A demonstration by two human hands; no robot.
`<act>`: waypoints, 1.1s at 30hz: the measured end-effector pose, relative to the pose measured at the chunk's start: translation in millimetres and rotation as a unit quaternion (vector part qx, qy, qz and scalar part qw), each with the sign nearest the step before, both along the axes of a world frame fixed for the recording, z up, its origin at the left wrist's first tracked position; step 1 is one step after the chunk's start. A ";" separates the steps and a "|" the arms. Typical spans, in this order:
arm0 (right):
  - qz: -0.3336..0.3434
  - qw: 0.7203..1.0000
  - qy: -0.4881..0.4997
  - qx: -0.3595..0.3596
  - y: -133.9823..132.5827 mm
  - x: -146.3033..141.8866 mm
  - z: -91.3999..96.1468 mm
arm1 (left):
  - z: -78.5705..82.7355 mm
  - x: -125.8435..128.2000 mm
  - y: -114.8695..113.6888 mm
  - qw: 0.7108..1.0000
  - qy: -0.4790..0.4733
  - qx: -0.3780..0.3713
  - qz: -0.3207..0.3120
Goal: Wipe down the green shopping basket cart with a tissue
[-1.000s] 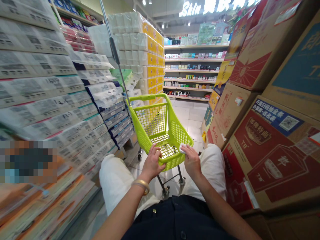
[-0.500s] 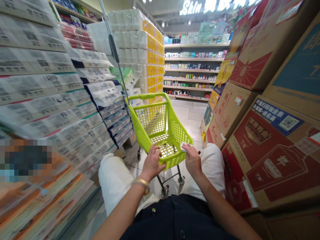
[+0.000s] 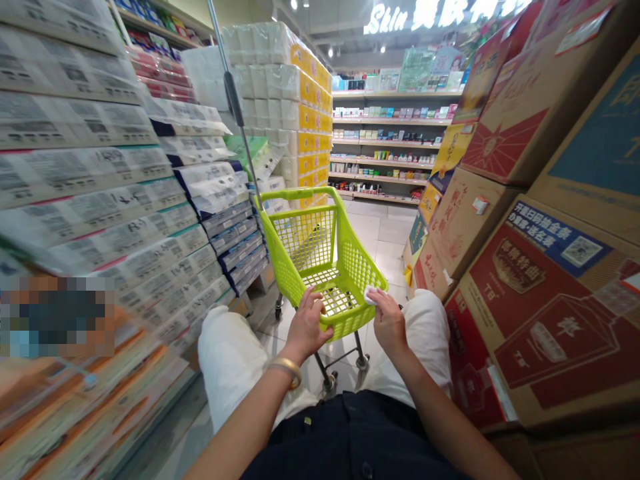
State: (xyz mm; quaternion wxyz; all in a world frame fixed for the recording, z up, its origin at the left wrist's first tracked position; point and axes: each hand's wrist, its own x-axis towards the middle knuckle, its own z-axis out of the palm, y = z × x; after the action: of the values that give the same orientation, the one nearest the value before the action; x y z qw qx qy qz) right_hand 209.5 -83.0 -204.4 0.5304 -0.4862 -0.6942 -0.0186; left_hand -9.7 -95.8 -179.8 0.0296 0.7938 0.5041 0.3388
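Observation:
A small lime-green plastic shopping cart (image 3: 350,263) stands on the tiled floor in front of my knees. My left hand (image 3: 306,325) grips the cart's near rim, fingers curled over the edge; a gold bangle (image 3: 284,369) sits on that wrist. My right hand (image 3: 389,321) is closed on a small white cloth (image 3: 370,295) and presses it against the cart's near right corner. The basket looks empty inside.
Stacked tissue packs (image 3: 125,200) wall the left side, with toilet-paper bales (image 3: 280,100) behind. Large cardboard boxes (image 3: 540,280) crowd the right. A metal pole (image 3: 235,100) rises beside the cart. Shelves of products (image 3: 385,147) line the far end of the aisle.
Both hands stay on the cart's near rim. The view has shifted slightly, and the right hand with the cloth has edged a little along the corner.

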 end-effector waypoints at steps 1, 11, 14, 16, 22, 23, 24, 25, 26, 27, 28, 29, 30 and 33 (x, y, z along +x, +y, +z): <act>0.021 1.000 -0.012 -0.002 -4.6 -9.7 0.6 | -0.1 0.4 0.3 1.000 0.000 0.002 0.000; 0.061 0.998 -0.017 -0.009 -5.2 -8.8 3.9 | 0.9 -5.3 -2.3 1.000 0.003 0.002 -0.005; 0.002 1.000 0.010 -0.012 -0.2 -1.0 2.6 | 0.3 -2.0 -2.0 1.000 -0.002 0.005 -0.001; 0.017 1.000 -0.007 -0.019 -6.8 -14.9 3.2 | -0.2 0.1 -1.3 1.000 -0.003 0.006 0.001; 0.187 0.978 -0.092 -0.031 -27.4 -51.9 7.4 | -0.6 -1.7 -1.5 1.000 0.000 0.003 -0.007; 0.175 0.981 -0.085 -0.029 -24.7 -46.0 7.0 | -0.4 -2.2 -2.0 1.000 -0.002 0.004 -0.007; 0.148 0.986 -0.071 -0.027 -20.4 -37.0 6.1 | -0.3 -2.3 -2.5 1.000 -0.003 0.005 -0.005; 0.113 0.992 -0.053 -0.024 -15.0 -26.1 4.9 | -0.2 -2.0 -2.9 1.000 -0.004 0.006 -0.004; 0.078 0.996 -0.038 -0.020 -9.6 -15.1 3.5 | -0.1 -1.4 -3.2 1.000 -0.005 0.006 -0.002; 0.047 0.998 -0.024 -0.020 -4.8 -5.6 2.3 | -0.1 -0.5 -3.4 1.000 -0.005 0.006 -0.001; 0.022 1.000 -0.013 -0.018 -1.5 0.9 1.2 | -0.1 0.5 -3.4 1.000 -0.006 0.006 0.001; 0.004 1.000 -0.006 -0.018 -0.2 3.4 0.5 | -0.1 1.6 -3.3 1.000 -0.006 0.007 0.003; -0.004 1.000 -0.004 -0.017 -1.1 1.5 0.2 | 0.0 2.5 -3.0 1.000 -0.007 0.007 0.004; 0.040 0.998 -0.034 -0.016 -14.4 -24.5 1.5 | 0.4 3.4 -2.3 1.000 -0.006 0.006 0.006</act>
State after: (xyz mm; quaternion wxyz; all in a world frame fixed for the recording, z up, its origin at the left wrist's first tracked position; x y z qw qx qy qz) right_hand 185.0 -97.4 -202.8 0.4985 -0.4660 -0.7310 -0.0029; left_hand -6.3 -98.1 -179.4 0.0258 0.7890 0.5063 0.3471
